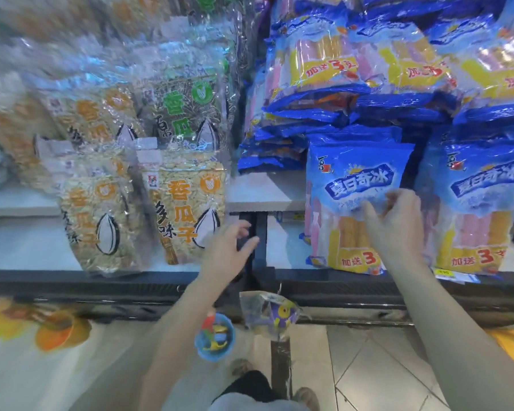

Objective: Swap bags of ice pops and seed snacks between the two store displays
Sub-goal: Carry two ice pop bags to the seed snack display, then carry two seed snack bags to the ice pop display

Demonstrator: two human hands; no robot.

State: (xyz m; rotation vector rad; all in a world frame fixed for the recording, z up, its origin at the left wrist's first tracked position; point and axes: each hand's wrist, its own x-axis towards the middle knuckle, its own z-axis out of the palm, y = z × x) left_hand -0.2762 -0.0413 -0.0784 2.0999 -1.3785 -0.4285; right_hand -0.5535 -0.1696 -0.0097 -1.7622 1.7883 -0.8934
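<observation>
Clear bags of sunflower seeds stand on the left display; the nearest seed bag (187, 206) leans at the shelf's right end, beside a second one (98, 215). On the right display stand blue ice pop bags; the front ice pop bag (353, 185) is upright, with another (481, 200) to its right. My left hand (226, 250) hovers with fingers apart just right of the nearest seed bag, holding nothing. My right hand (395, 223) rests against the front of the ice pop bag, fingers curled at its middle; whether it grips the bag is unclear.
More ice pop bags (318, 60) are piled on the upper right shelf, and more seed bags (184, 105) stand behind on the left. A dark post (257, 262) divides the two displays. Small toys (215, 336) hang below the shelf edge. Tiled floor lies underneath.
</observation>
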